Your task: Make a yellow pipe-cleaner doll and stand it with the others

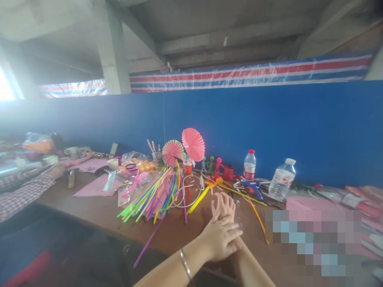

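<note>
My right hand (pixel 223 206) lies flat on the brown table (pixel 98 211), fingers stretched out and pointing away from me. My left hand (pixel 222 238), with a silver bangle (pixel 186 264) on its wrist, rests across the back of the right wrist with fingers extended. Neither hand holds anything. Just left of the hands lies a fan-shaped heap of coloured pipe cleaners (pixel 155 195). A long yellow pipe cleaner (pixel 201 196) and an orange one (pixel 257 217) run past the hands on either side.
Two pink paper fans (pixel 193 144) stand behind the heap, beside small pipe-cleaner figures (pixel 211 164) and a red cup (pixel 229 173). Two water bottles (pixel 249 164) (pixel 282 179) stand at the right. Pink sheets (pixel 95 185) lie left. Another person's checked sleeve (pixel 22 193) rests at far left.
</note>
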The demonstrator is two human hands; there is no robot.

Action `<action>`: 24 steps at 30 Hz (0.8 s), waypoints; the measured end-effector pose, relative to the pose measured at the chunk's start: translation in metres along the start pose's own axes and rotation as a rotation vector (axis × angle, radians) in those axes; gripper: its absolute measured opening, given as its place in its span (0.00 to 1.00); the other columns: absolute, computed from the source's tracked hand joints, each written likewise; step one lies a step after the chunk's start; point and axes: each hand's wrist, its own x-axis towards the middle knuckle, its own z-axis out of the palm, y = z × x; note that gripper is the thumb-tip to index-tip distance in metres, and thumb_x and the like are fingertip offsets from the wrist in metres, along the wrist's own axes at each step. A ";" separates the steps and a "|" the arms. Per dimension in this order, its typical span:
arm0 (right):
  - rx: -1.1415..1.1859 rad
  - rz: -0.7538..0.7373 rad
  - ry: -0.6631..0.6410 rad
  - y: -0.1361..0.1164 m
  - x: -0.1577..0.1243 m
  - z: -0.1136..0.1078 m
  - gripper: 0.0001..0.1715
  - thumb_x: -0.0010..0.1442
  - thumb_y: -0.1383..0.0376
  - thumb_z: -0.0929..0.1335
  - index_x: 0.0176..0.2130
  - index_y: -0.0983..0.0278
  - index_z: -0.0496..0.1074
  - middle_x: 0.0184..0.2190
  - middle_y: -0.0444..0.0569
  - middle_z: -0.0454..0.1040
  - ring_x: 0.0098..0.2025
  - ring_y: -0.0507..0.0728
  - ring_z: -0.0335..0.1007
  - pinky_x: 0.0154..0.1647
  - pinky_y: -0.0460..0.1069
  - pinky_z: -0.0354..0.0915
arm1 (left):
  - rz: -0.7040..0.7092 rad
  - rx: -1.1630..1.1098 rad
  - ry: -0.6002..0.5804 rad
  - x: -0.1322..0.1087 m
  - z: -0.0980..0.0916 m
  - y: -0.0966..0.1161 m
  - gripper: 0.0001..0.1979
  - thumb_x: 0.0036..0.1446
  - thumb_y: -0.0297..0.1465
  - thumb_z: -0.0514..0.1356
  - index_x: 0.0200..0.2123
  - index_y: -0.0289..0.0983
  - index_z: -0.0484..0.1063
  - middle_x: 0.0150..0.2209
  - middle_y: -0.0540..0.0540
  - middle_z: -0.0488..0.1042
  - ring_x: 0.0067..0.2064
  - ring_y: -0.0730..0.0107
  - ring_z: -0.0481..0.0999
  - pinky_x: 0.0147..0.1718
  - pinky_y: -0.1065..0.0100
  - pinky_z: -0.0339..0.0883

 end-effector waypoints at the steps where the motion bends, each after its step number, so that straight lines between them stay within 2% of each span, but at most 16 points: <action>1: 0.020 0.065 0.028 0.008 0.000 0.005 0.16 0.60 0.65 0.57 0.46 0.63 0.65 0.49 0.55 0.64 0.52 0.63 0.57 0.48 0.54 0.56 | -0.005 -0.010 -0.010 -0.008 -0.004 0.005 0.24 0.57 0.42 0.47 0.57 0.45 0.54 0.56 0.49 0.62 0.60 0.64 0.52 0.57 0.50 0.35; 4: 0.176 0.308 0.069 0.038 0.004 0.019 0.15 0.59 0.65 0.56 0.43 0.64 0.65 0.45 0.55 0.67 0.50 0.62 0.59 0.51 0.53 0.53 | -0.076 0.017 -0.033 -0.022 -0.015 0.007 0.27 0.52 0.41 0.53 0.56 0.48 0.53 0.57 0.50 0.60 0.58 0.61 0.55 0.57 0.49 0.38; 6: 0.230 0.462 0.086 0.057 0.008 0.026 0.17 0.58 0.66 0.53 0.41 0.67 0.65 0.40 0.57 0.70 0.44 0.61 0.64 0.46 0.52 0.58 | -0.243 0.080 0.026 -0.025 -0.019 -0.005 0.23 0.52 0.34 0.54 0.53 0.46 0.60 0.56 0.49 0.61 0.56 0.62 0.59 0.56 0.54 0.45; 8: 0.272 0.561 0.104 0.070 0.010 0.032 0.19 0.58 0.66 0.51 0.41 0.67 0.64 0.37 0.56 0.71 0.39 0.58 0.67 0.39 0.50 0.61 | -0.391 0.134 0.052 -0.026 -0.020 -0.028 0.21 0.52 0.31 0.53 0.51 0.43 0.63 0.55 0.47 0.62 0.54 0.62 0.61 0.54 0.59 0.51; 10: 0.311 0.572 0.107 0.076 0.010 0.036 0.19 0.57 0.66 0.51 0.39 0.65 0.65 0.35 0.53 0.72 0.36 0.56 0.68 0.35 0.47 0.62 | -0.513 0.185 0.028 -0.028 -0.022 -0.056 0.21 0.53 0.32 0.51 0.52 0.40 0.63 0.56 0.46 0.62 0.55 0.59 0.61 0.54 0.59 0.51; 12: 0.343 0.511 0.077 0.075 0.009 0.041 0.17 0.57 0.66 0.52 0.37 0.63 0.65 0.33 0.49 0.73 0.34 0.56 0.68 0.34 0.47 0.63 | -0.624 0.206 -0.044 -0.034 -0.024 -0.084 0.21 0.53 0.33 0.50 0.51 0.39 0.64 0.55 0.45 0.63 0.52 0.59 0.65 0.52 0.60 0.54; 14: 0.323 0.460 0.076 0.071 0.009 0.044 0.16 0.56 0.67 0.53 0.36 0.62 0.65 0.33 0.49 0.72 0.35 0.57 0.69 0.34 0.48 0.63 | -0.678 0.252 -0.071 -0.041 -0.026 -0.107 0.20 0.53 0.32 0.49 0.51 0.39 0.64 0.55 0.45 0.63 0.51 0.58 0.65 0.52 0.60 0.54; 16: 0.242 0.466 0.146 0.069 0.011 0.044 0.16 0.54 0.69 0.54 0.38 0.63 0.66 0.36 0.51 0.72 0.39 0.58 0.68 0.38 0.49 0.63 | -0.716 0.299 -0.063 -0.048 -0.027 -0.124 0.20 0.54 0.32 0.48 0.51 0.39 0.64 0.54 0.45 0.63 0.53 0.58 0.63 0.52 0.59 0.53; 19: 0.077 0.413 0.194 0.074 0.017 0.033 0.19 0.53 0.72 0.55 0.42 0.65 0.66 0.41 0.54 0.70 0.44 0.59 0.64 0.46 0.51 0.59 | -0.731 0.330 -0.058 -0.053 -0.026 -0.135 0.20 0.54 0.32 0.48 0.50 0.39 0.64 0.53 0.44 0.64 0.54 0.58 0.62 0.51 0.58 0.53; 21: -0.057 0.375 0.153 0.083 0.023 0.021 0.21 0.53 0.74 0.55 0.44 0.67 0.66 0.44 0.55 0.69 0.47 0.60 0.62 0.50 0.52 0.55 | -0.710 0.324 -0.041 -0.050 -0.027 -0.136 0.17 0.54 0.33 0.49 0.46 0.40 0.68 0.54 0.44 0.63 0.54 0.58 0.62 0.51 0.59 0.54; 24: -0.249 0.441 0.029 0.102 0.032 0.007 0.23 0.54 0.75 0.56 0.48 0.72 0.64 0.48 0.61 0.65 0.51 0.62 0.58 0.52 0.53 0.52 | -0.647 0.296 0.044 -0.038 -0.033 -0.132 0.12 0.54 0.33 0.48 0.35 0.40 0.71 0.53 0.45 0.63 0.50 0.60 0.66 0.48 0.61 0.57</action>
